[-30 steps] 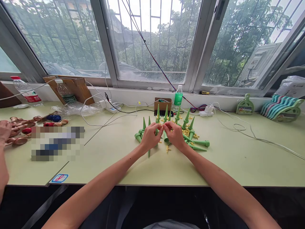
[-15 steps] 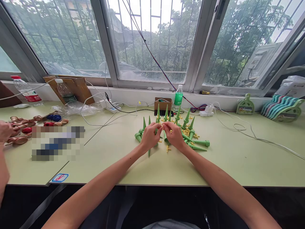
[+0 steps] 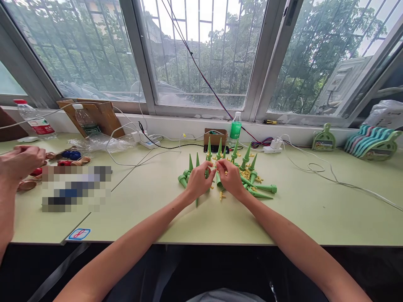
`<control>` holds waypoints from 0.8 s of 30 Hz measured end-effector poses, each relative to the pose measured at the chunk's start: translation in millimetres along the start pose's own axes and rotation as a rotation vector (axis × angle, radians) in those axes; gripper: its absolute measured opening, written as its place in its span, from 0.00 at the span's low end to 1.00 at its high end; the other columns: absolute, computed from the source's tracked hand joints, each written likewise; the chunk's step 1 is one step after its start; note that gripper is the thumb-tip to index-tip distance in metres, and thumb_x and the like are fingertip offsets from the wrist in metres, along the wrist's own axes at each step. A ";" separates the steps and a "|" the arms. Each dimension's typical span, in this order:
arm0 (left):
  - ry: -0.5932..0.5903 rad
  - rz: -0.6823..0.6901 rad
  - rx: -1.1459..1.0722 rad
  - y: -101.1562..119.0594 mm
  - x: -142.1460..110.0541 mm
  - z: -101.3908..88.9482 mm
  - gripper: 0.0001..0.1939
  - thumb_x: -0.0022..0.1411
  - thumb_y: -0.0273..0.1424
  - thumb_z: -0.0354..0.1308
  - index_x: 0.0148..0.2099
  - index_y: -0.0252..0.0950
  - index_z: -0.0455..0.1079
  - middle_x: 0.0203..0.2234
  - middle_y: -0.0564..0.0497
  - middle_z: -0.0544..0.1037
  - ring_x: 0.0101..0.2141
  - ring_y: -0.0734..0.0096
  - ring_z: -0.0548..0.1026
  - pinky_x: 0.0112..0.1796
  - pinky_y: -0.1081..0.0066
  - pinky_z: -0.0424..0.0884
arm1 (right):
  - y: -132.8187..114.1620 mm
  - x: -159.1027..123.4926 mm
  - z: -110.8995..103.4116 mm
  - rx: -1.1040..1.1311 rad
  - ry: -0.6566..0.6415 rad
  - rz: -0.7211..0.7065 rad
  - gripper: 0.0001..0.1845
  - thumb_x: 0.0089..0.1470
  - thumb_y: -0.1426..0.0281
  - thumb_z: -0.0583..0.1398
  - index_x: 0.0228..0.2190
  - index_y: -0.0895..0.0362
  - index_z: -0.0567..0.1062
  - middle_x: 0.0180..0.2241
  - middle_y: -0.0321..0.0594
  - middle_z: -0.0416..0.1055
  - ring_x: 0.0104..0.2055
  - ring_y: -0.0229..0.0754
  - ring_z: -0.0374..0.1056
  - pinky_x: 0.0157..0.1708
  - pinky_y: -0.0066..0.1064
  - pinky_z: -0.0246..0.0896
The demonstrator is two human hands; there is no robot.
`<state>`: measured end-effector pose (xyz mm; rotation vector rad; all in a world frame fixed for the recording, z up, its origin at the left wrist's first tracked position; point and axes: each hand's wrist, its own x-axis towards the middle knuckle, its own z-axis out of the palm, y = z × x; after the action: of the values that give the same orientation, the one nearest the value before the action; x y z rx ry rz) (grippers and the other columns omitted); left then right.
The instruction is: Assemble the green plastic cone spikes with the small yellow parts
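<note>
Over a cluster of green plastic watering spikes, my left hand (image 3: 200, 181) and my right hand (image 3: 230, 178) meet at the fingertips. Both are closed in a pinch on a small yellow plastic valve, mostly hidden by the fingers. Behind them several green spikes (image 3: 246, 157) stand upright with yellow valves at their sides. To the right of my right hand, other spikes (image 3: 266, 189) lie flat. Loose yellow valves (image 3: 247, 175) are heaped beside that hand, and a single yellow valve (image 3: 222, 196) lies on the table in front, between my wrists.
At the left, a co-worker's hand (image 3: 23, 161) is over wooden toys (image 3: 27, 185). A small cardboard box (image 3: 215, 137), a green-labelled bottle (image 3: 235, 128) and power cables stand along the window sill. Small dustpans (image 3: 371, 144) are stacked at the far right, near a white cable (image 3: 346, 183).
My hands stay together, with only small finger movements around the yellow valve. The co-worker's hand at the left has risen and come further into view.
</note>
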<state>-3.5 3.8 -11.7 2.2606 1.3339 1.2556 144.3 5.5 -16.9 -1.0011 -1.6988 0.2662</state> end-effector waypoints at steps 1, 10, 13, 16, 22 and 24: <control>-0.010 -0.002 0.006 0.0 -0.4 0.2 0.10 0.63 0.37 0.52 0.43 0.38 0.67 0.27 0.55 0.76 0.20 0.77 0.65 0.27 0.74 0.61 | 0.2 0.0 -0.1 0.000 0.010 0.000 0.12 0.63 0.65 0.51 0.33 0.57 0.70 0.29 0.38 0.70 0.28 0.38 0.64 0.31 0.29 0.59; -0.105 -0.001 0.087 -0.7 -2.1 3.3 0.07 0.62 0.35 0.52 0.36 0.38 0.66 0.21 0.55 0.72 0.21 0.72 0.67 0.27 0.73 0.60 | 2.3 -0.2 1.0 -0.001 0.049 0.010 0.11 0.63 0.65 0.51 0.33 0.56 0.70 0.28 0.38 0.69 0.29 0.39 0.65 0.32 0.30 0.59; -0.134 0.012 0.104 -3.0 -2.8 5.2 0.07 0.61 0.34 0.52 0.33 0.38 0.66 0.21 0.54 0.72 0.22 0.72 0.67 0.26 0.73 0.59 | 0.8 -0.5 1.4 0.013 0.050 0.015 0.10 0.62 0.65 0.52 0.34 0.56 0.70 0.28 0.38 0.70 0.28 0.38 0.64 0.32 0.29 0.60; -0.167 0.023 0.086 -5.4 -3.5 7.3 0.08 0.62 0.33 0.50 0.31 0.38 0.65 0.20 0.54 0.71 0.21 0.72 0.66 0.26 0.73 0.59 | -0.9 -0.9 1.6 0.032 0.044 0.020 0.10 0.62 0.65 0.52 0.34 0.56 0.70 0.28 0.37 0.70 0.28 0.38 0.65 0.32 0.29 0.61; -0.182 0.009 -0.001 -7.2 -3.3 9.2 0.09 0.62 0.33 0.50 0.31 0.38 0.65 0.15 0.56 0.68 0.18 0.74 0.65 0.26 0.74 0.60 | -3.3 -1.4 1.3 0.041 0.046 0.021 0.09 0.61 0.65 0.53 0.34 0.56 0.69 0.29 0.37 0.70 0.28 0.37 0.66 0.31 0.29 0.62; -0.158 -0.010 -0.048 -6.0 -2.8 8.6 0.09 0.63 0.34 0.50 0.30 0.37 0.66 0.15 0.57 0.69 0.18 0.76 0.64 0.25 0.74 0.60 | -5.1 -1.7 0.7 0.043 0.061 0.012 0.09 0.61 0.65 0.53 0.33 0.56 0.69 0.29 0.37 0.70 0.28 0.37 0.66 0.31 0.29 0.62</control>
<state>-1.1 6.7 -21.9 2.2651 1.2436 1.0684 141.3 1.3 -15.2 -0.9789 -1.6260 0.2759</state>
